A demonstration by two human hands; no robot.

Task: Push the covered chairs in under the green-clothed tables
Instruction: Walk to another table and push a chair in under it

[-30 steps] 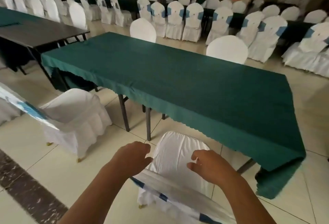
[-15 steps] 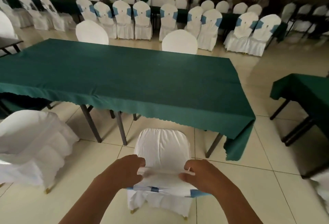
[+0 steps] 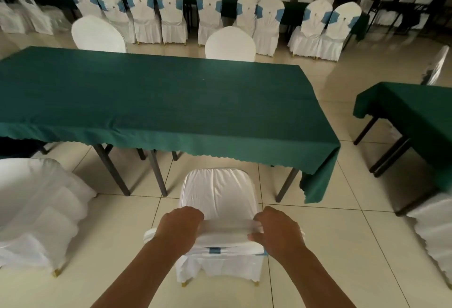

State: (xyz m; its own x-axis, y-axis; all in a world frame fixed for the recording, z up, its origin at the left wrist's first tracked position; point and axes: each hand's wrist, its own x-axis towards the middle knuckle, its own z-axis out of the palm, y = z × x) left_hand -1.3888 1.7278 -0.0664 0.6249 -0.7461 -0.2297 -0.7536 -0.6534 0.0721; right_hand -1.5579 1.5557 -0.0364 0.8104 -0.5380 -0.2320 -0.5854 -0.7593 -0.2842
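A white-covered chair [image 3: 219,194] with a blue sash stands on the tiled floor just in front of me, facing the long green-clothed table [image 3: 151,102]. Its seat front sits close to the table's near edge, outside the cloth. My left hand [image 3: 179,227] grips the left end of the chair's backrest top. My right hand [image 3: 277,229] grips the right end. Both hands are closed around the covered backrest.
Another covered chair [image 3: 36,209] stands at my left, and part of one [image 3: 433,232] shows at the right edge. A second green table [image 3: 415,112] is at the right. Two chairs [image 3: 230,42] sit at the table's far side, with rows of chairs behind.
The view has swung right and now faces the table squarely. The chair has turned square to the table and both hands have closed on its backrest top.
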